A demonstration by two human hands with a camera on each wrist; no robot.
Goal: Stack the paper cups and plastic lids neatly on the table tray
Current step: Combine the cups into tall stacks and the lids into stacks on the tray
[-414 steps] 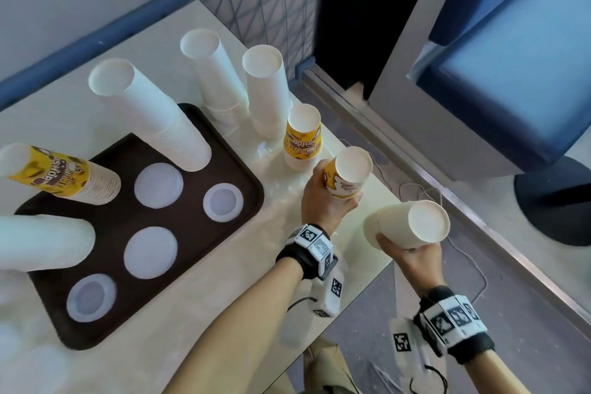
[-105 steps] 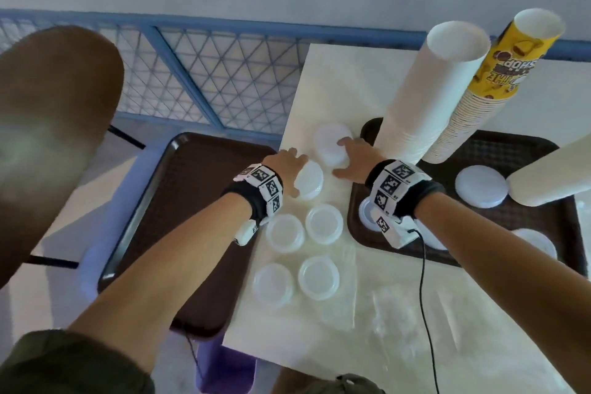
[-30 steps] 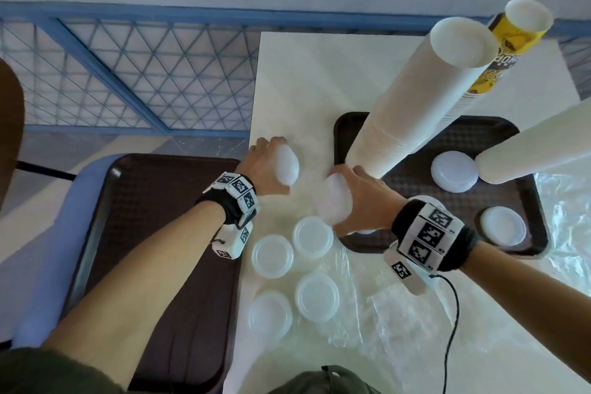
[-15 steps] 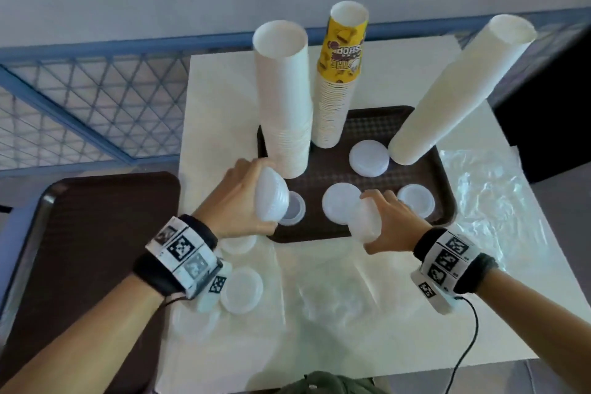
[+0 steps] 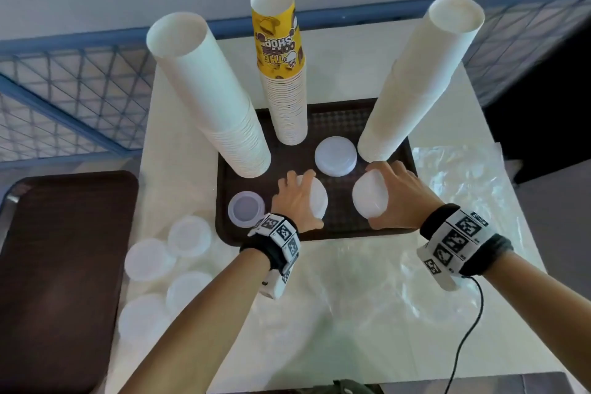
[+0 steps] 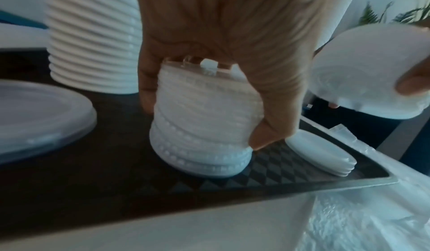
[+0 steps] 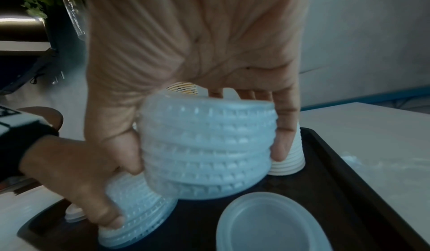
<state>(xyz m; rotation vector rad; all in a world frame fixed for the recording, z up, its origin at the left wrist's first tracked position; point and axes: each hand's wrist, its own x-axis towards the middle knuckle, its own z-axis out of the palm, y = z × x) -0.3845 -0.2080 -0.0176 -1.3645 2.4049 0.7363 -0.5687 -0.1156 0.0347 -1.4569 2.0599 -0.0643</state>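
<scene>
- nearest the person, crinkled clear plastic wrap (image 5: 377, 291) covers the white table (image 5: 179, 96) under both forearms and runs out past the right wrist to the table's right edge.
- to the left of the left forearm, four loose lid piles (image 5: 166, 269) sit on the table near its left edge, well apart from either hand.
- beyond that edge, further left, a second dark tray (image 5: 60, 265) lies off the table.
- the brown table tray (image 5: 339, 227) has its near rim just ahead of both wrists; both hands are over its front half.
- the left hand (image 5: 295, 201) curls its fingers and thumb down around a ribbed stack of white lids (image 6: 200, 126), gripping it from above; the stack's base touches the tray floor, tilted slightly.
- just left of the left hand, one upturned lid (image 5: 245, 208) rests on the tray close to its left rim.
- the right hand (image 5: 396, 197) grips a second lid stack (image 7: 207, 148) between thumb and fingers, held tilted and off the tray floor; a low lid pile (image 7: 270, 222) lies on the tray beneath it.
- a strip of bare tray separates the two hands.
- just past the fingertips, between the hands, another lid stack (image 5: 335, 156) stands on the tray.
- farther back, three tall columns of nested cups rise from the tray: a white one (image 5: 211, 89) beyond the left hand, a yellow-topped one (image 5: 281, 73) in the middle, and a white one (image 5: 419, 77) touching distance beyond the right fingers.
- behind the table's far edge runs a blue mesh railing (image 5: 64, 99).
</scene>
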